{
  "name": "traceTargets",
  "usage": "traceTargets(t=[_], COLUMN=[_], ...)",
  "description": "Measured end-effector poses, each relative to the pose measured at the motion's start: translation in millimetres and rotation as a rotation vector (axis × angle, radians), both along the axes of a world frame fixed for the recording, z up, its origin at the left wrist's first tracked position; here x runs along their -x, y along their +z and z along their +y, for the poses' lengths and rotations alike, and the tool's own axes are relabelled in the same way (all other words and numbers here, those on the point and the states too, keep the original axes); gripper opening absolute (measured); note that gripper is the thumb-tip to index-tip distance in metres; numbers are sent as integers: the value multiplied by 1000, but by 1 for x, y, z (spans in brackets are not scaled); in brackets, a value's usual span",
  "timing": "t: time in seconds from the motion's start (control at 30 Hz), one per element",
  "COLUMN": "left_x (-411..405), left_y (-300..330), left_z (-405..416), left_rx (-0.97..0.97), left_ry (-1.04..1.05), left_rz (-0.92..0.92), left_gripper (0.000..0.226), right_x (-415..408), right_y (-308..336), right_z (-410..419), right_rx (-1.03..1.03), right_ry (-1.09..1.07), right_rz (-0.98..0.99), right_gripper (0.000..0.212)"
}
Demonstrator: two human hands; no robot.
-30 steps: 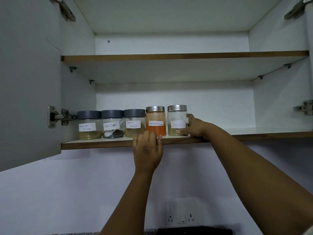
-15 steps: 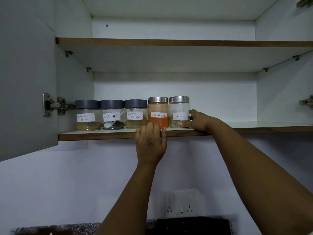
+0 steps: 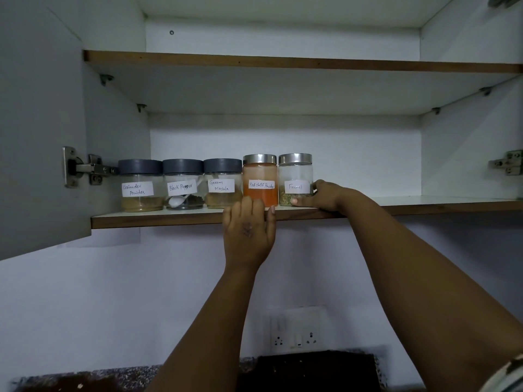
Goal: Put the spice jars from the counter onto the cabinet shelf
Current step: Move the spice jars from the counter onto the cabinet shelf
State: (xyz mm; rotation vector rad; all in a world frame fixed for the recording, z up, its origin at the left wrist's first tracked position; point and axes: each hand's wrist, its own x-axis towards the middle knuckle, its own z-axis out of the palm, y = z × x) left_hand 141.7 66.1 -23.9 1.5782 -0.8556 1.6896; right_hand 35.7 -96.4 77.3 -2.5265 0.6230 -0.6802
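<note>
Several labelled spice jars stand in a row on the lower cabinet shelf (image 3: 169,217): coriander powder (image 3: 140,185), black pepper (image 3: 183,184), garam masala (image 3: 222,183), red chilli powder (image 3: 259,180) and fennel (image 3: 295,179). My right hand (image 3: 325,195) holds the fennel jar at its right side, thumb across the jar's lower front. My left hand (image 3: 249,230) lies flat against the shelf's front edge, its straight fingertips reaching up in front of the red chilli jar's base.
The cabinet's left door (image 3: 39,123) stands open beside the jars. The upper shelf (image 3: 283,62) sits above. The lower shelf continues to the right of the fennel jar. A wall socket (image 3: 295,332) and a dark object (image 3: 311,369) on the counter lie below.
Both hands and all jars stay where they were. Only the camera view has shifted slightly, downward and then a little upward again.
</note>
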Motion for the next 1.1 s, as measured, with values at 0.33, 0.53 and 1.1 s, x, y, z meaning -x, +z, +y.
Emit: traceTargets(t=[0.33, 0.53, 1.1], left_x=[-3, -4, -3], left_y=[-1, -1, -2], left_z=[-2, -3, -2], left_rx=[1, 10, -9], left_ry=[-3, -6, -15], left_rz=[-14, -28, -4], left_gripper=[27, 27, 28], right_x=[-2, -3, -3], right_y=[1, 0, 1], right_z=[-5, -10, -8], right_rx=[-1, -32, -39], right_ry=[3, 5, -7], right_rz=[22, 8, 26], right_gripper=[81, 85, 93])
